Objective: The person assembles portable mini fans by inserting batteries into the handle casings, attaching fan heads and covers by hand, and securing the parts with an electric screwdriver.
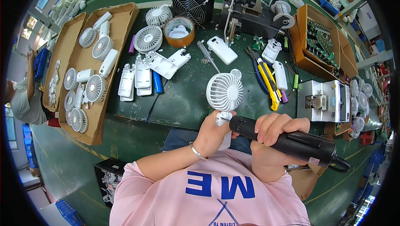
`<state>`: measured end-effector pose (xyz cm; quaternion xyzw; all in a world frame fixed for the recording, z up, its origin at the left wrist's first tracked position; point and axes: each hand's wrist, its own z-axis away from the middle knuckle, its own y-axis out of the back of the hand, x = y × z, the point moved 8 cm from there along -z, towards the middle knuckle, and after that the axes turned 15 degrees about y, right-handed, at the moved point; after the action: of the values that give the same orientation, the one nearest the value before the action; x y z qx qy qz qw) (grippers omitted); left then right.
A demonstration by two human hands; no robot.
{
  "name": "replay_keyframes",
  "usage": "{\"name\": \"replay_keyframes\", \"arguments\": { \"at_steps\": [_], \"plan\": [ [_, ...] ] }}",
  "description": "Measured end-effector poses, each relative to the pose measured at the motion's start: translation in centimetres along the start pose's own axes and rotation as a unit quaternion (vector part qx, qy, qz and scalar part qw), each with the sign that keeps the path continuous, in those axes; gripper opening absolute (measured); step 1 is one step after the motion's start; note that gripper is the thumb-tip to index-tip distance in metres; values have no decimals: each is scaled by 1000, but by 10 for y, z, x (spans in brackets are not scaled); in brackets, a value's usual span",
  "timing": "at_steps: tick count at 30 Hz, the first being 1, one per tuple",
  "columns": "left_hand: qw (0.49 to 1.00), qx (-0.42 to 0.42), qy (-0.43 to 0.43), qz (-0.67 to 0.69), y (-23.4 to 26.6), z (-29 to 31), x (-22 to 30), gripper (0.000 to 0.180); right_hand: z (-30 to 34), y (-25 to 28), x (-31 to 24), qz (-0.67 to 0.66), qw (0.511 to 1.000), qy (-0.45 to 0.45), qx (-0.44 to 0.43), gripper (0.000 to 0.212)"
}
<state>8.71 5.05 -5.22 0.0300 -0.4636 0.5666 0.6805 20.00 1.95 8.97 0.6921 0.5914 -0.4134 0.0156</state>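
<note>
A white handheld fan (225,91) is gripped by its handle in my left hand (209,136), its round grille standing above the fingers over the bench edge. My right hand (278,131) is wrapped round a black electric screwdriver (306,145) with a cord at its rear end. The screwdriver points left, and its thin bit meets the white neck piece below the grille; whether it sits in a screw is too small to tell. Beyond the fan lie a screwdriver (208,55) with a clear handle and a white handle shell (222,50).
Left, a cardboard tray (106,120) holds several fans. White shells (127,82), a blue battery (157,82) and tape roll (179,38) lie nearby. To the right are a yellow cutter (268,82), pliers (259,72), a metal-and-white device (318,101) and a circuit-board box (303,38). Other people (25,97) work around.
</note>
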Motion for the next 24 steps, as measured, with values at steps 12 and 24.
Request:
{"name": "replay_keyframes", "arguments": {
  "at_steps": [12, 24],
  "plan": [
    [999, -3, 0, -40, 6, -1, 3, 21, -6, -24, -10, -90, 980, -1, -175, 33],
    [939, 281, -163, -116, 124, 84, 163, 57, -13, 79, 8, 109, 988, 93, 59, 83]
  ]
}}
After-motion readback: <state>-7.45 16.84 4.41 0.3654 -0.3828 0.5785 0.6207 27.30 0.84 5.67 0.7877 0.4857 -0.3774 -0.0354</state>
